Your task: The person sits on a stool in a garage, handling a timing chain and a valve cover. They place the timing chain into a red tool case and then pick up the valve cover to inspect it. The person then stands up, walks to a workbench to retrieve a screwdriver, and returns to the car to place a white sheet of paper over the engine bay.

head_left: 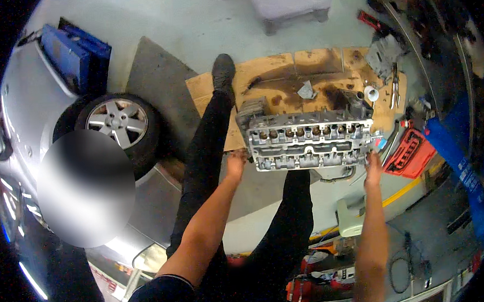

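Observation:
A long metal engine cylinder head (307, 146), with rows of openings on its upper face, is in front of me over a stained cardboard sheet (276, 64). My left hand (236, 165) is closed on its left end, fingertips partly hidden. My right hand (373, 166) grips its right end, fingers partly behind it. On the cardboard are a small grey scrap (306, 90), a white funnel-like piece (371, 94), pliers-like tools (395, 91) and a crumpled grey item (383, 56). My foot (223, 70) rests on the cardboard's left part.
At left, a silver car (38, 79) stands beside a loose wheel (114, 122), blue panels (75, 53) and a blurred oval above a dark shape. A red tool case (409, 153), blue cloth (456, 172) and green object (349, 219) lie at right. A grey plastic item (286, 4) is at top.

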`<state>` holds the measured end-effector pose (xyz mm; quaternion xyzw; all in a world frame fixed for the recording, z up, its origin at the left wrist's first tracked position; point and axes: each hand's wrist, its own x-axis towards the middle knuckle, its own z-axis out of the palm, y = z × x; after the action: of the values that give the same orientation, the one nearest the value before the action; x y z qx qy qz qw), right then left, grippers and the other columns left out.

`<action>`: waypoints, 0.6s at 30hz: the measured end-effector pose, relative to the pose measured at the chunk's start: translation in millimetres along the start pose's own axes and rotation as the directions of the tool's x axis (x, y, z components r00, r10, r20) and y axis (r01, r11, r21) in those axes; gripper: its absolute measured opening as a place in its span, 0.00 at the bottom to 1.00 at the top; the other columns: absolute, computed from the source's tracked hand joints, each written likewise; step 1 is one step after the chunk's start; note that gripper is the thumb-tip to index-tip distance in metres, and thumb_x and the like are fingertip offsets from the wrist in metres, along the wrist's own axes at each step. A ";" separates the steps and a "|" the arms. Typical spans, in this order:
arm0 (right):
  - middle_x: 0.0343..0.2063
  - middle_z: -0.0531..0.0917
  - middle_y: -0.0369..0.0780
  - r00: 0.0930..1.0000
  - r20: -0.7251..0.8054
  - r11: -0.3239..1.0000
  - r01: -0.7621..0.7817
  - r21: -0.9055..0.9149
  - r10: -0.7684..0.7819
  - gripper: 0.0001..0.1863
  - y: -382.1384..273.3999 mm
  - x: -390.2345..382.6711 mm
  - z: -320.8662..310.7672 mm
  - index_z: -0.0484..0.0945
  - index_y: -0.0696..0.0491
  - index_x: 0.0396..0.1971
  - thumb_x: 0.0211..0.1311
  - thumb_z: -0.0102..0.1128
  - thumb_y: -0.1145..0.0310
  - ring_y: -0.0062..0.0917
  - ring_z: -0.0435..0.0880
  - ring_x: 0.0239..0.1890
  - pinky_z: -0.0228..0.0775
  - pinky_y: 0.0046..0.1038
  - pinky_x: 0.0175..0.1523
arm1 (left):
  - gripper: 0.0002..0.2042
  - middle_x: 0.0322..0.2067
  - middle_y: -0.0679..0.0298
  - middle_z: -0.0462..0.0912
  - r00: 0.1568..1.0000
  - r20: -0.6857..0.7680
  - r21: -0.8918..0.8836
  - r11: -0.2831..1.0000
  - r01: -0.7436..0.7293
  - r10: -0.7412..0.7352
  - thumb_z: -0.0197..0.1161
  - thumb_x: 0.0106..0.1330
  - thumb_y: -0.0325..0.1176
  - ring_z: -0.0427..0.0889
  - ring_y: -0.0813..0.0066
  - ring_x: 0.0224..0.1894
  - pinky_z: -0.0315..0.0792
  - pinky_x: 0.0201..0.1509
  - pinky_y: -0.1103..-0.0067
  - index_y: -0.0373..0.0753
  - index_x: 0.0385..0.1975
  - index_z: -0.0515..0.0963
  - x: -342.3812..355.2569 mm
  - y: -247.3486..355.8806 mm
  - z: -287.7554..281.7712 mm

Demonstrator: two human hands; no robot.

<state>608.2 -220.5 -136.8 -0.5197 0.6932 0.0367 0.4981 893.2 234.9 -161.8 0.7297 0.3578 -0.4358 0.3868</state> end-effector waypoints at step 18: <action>0.57 0.75 0.51 0.684 -0.027 0.667 -0.701 0.254 0.729 0.25 -45.7 -198.5 223.1 0.70 0.58 0.57 0.65 0.60 0.61 0.44 0.78 0.58 0.74 0.48 0.61 | 0.18 0.44 0.42 0.84 0.926 -0.203 0.423 0.824 0.376 -0.318 0.52 0.69 0.41 0.82 0.40 0.49 0.75 0.55 0.58 0.33 0.38 0.83 -2.4 -51.5 15.4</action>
<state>781.1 21.2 -82.5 -0.1476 0.8708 0.1181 0.4539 842.6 243.9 -177.6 0.7476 0.3961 -0.5242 0.0965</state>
